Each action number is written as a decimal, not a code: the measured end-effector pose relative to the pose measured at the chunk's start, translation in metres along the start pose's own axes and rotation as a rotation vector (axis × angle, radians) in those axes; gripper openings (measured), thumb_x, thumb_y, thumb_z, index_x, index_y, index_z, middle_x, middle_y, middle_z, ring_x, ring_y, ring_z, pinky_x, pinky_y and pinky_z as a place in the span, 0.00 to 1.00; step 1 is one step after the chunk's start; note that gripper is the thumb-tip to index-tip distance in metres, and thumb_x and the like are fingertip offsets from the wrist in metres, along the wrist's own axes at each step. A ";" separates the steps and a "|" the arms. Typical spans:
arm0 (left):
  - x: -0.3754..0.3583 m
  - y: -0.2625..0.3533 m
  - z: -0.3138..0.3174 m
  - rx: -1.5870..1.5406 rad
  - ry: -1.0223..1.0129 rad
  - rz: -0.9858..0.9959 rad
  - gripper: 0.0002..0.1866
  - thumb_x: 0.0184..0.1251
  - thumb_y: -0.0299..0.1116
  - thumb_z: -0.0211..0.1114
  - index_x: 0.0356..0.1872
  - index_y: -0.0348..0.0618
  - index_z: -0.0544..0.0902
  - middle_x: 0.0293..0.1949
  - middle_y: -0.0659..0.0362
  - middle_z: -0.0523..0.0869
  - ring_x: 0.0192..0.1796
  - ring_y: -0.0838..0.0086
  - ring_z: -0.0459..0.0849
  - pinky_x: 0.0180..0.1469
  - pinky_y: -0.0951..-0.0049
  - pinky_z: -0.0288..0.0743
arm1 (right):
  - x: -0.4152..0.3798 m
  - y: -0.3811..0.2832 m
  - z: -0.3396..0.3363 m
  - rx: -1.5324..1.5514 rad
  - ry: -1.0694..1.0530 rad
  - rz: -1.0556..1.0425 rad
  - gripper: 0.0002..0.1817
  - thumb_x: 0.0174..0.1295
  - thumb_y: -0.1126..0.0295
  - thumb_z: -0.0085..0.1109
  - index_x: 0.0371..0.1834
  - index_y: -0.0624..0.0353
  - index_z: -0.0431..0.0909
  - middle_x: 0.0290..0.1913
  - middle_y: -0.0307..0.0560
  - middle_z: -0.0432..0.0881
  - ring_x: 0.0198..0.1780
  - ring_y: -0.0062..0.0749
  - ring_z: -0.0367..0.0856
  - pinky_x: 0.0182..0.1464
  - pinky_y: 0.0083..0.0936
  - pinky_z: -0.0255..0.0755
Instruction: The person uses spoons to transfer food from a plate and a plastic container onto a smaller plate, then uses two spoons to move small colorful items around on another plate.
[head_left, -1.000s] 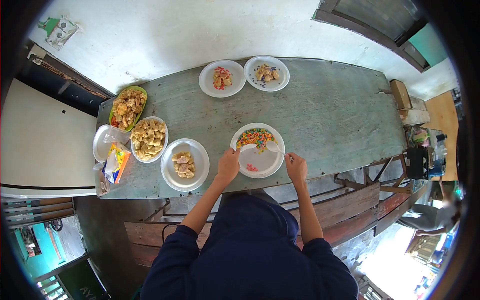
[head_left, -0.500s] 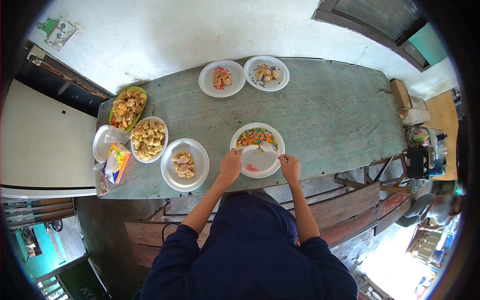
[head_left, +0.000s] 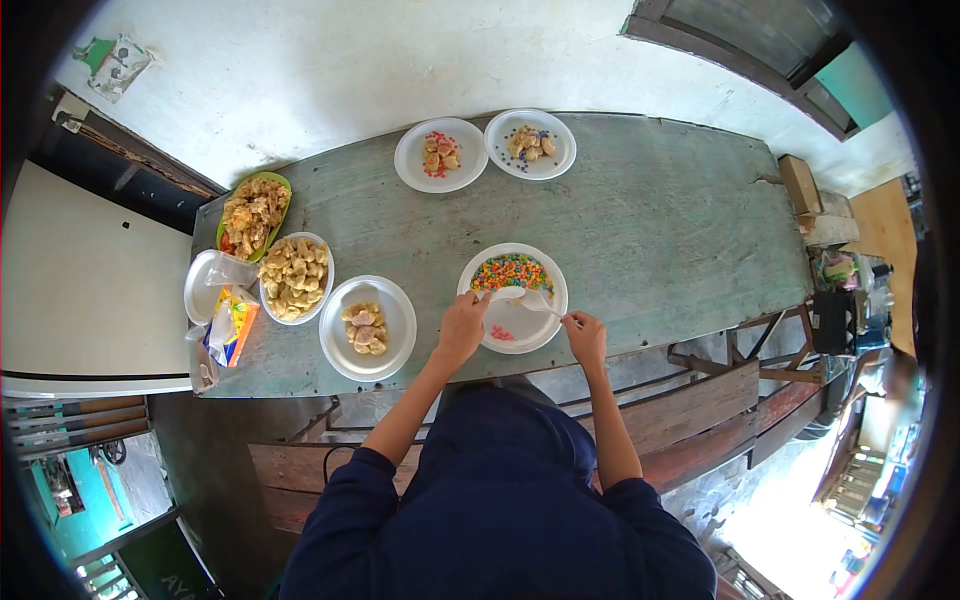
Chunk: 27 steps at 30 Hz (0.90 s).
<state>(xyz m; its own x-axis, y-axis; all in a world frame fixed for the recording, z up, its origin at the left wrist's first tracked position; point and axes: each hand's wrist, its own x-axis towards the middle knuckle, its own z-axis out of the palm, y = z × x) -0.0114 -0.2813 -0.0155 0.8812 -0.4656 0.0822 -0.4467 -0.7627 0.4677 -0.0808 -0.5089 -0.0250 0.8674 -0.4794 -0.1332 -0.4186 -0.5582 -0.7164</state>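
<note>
A white foam plate lies in front of me, with a heap of small multicoloured candies on its far side and a few pink ones near its close edge. My left hand is closed around the handle of a white plastic spoon at the plate's left side. From the right, my right hand pinches the handle of a second white plastic spoon. Both spoon bowls are close together over the plate, just below the candy heap.
Left of me stands a plate of pale dough-like pieces, with a fuller plate of them beyond. A green dish of fried food and a tissue pack sit further left. Two plates with candy-dotted pieces are near the wall.
My right hand has shifted slightly right and toward me with its spoon. My left hand has barely moved. At the far right, a person in the background has changed position.
</note>
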 end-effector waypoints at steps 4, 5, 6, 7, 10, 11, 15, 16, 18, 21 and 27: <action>0.001 0.002 0.000 0.073 -0.011 0.066 0.21 0.48 0.23 0.57 0.47 0.43 0.77 0.35 0.56 0.75 0.40 0.65 0.76 0.38 0.66 0.71 | -0.001 -0.001 0.000 0.018 0.003 -0.008 0.13 0.51 0.62 0.54 0.28 0.59 0.82 0.22 0.53 0.79 0.24 0.37 0.78 0.30 0.29 0.69; 0.000 0.003 0.000 0.074 -0.011 0.066 0.21 0.48 0.23 0.57 0.47 0.43 0.77 0.35 0.56 0.75 0.40 0.65 0.76 0.38 0.66 0.71 | -0.001 -0.001 0.000 0.019 0.004 -0.008 0.13 0.51 0.62 0.54 0.28 0.59 0.82 0.22 0.53 0.79 0.24 0.37 0.78 0.30 0.29 0.69; 0.000 0.004 0.000 0.082 -0.016 0.054 0.20 0.48 0.23 0.57 0.47 0.44 0.77 0.35 0.56 0.75 0.41 0.66 0.76 0.38 0.66 0.71 | -0.001 -0.002 0.000 0.010 0.011 -0.016 0.13 0.51 0.62 0.54 0.28 0.59 0.82 0.22 0.54 0.79 0.25 0.38 0.79 0.31 0.29 0.69; 0.000 0.004 0.000 0.089 -0.020 0.041 0.20 0.48 0.23 0.57 0.47 0.44 0.78 0.35 0.56 0.75 0.41 0.66 0.76 0.39 0.66 0.70 | -0.001 -0.002 0.000 0.002 0.019 -0.023 0.13 0.51 0.62 0.54 0.28 0.60 0.82 0.22 0.54 0.79 0.25 0.38 0.79 0.31 0.29 0.70; 0.000 0.006 -0.002 0.098 -0.024 0.041 0.20 0.48 0.24 0.57 0.47 0.44 0.77 0.35 0.57 0.75 0.41 0.66 0.76 0.39 0.66 0.70 | -0.001 -0.003 -0.001 0.014 -0.008 0.017 0.13 0.51 0.62 0.54 0.28 0.60 0.82 0.23 0.54 0.79 0.27 0.40 0.80 0.33 0.30 0.71; 0.000 0.007 -0.003 0.098 -0.025 0.042 0.20 0.48 0.24 0.57 0.47 0.44 0.77 0.35 0.57 0.75 0.41 0.66 0.76 0.39 0.66 0.70 | -0.002 -0.003 -0.001 0.014 -0.007 0.018 0.13 0.51 0.62 0.54 0.28 0.60 0.82 0.23 0.54 0.79 0.27 0.40 0.80 0.33 0.30 0.71; -0.002 0.008 -0.005 0.104 -0.029 0.026 0.20 0.49 0.24 0.57 0.47 0.44 0.78 0.35 0.56 0.76 0.42 0.66 0.76 0.40 0.66 0.70 | -0.004 -0.004 -0.002 0.018 -0.003 -0.006 0.13 0.51 0.62 0.54 0.28 0.60 0.82 0.24 0.54 0.80 0.28 0.40 0.80 0.33 0.30 0.71; -0.002 0.008 -0.004 0.115 -0.045 0.022 0.20 0.49 0.24 0.57 0.47 0.44 0.78 0.36 0.56 0.76 0.42 0.66 0.76 0.40 0.66 0.70 | -0.004 -0.004 -0.002 0.017 -0.004 -0.008 0.13 0.52 0.62 0.54 0.28 0.60 0.82 0.24 0.54 0.80 0.28 0.40 0.80 0.33 0.30 0.71; -0.003 0.008 -0.003 0.119 -0.046 0.022 0.20 0.49 0.24 0.57 0.47 0.44 0.78 0.36 0.56 0.76 0.42 0.66 0.76 0.40 0.66 0.70 | -0.004 -0.003 -0.002 0.007 -0.003 -0.017 0.13 0.52 0.62 0.54 0.28 0.60 0.82 0.24 0.54 0.80 0.28 0.41 0.80 0.34 0.30 0.71; -0.004 0.009 -0.001 0.125 -0.039 0.029 0.20 0.49 0.24 0.57 0.47 0.44 0.78 0.36 0.57 0.76 0.42 0.66 0.76 0.40 0.65 0.70 | -0.005 -0.006 -0.004 -0.003 -0.009 -0.020 0.13 0.52 0.62 0.54 0.29 0.60 0.82 0.25 0.54 0.80 0.29 0.41 0.81 0.34 0.30 0.71; -0.002 0.012 -0.001 0.116 -0.022 0.018 0.20 0.49 0.24 0.57 0.47 0.44 0.78 0.35 0.57 0.76 0.42 0.66 0.75 0.40 0.66 0.70 | -0.006 -0.005 -0.003 0.010 -0.019 -0.009 0.13 0.52 0.62 0.54 0.29 0.60 0.82 0.26 0.55 0.80 0.31 0.42 0.81 0.36 0.30 0.72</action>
<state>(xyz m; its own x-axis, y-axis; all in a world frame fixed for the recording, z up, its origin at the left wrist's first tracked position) -0.0179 -0.2888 -0.0090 0.8697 -0.4887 0.0697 -0.4786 -0.8002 0.3615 -0.0846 -0.5056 -0.0190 0.8762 -0.4615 -0.1392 -0.4079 -0.5558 -0.7244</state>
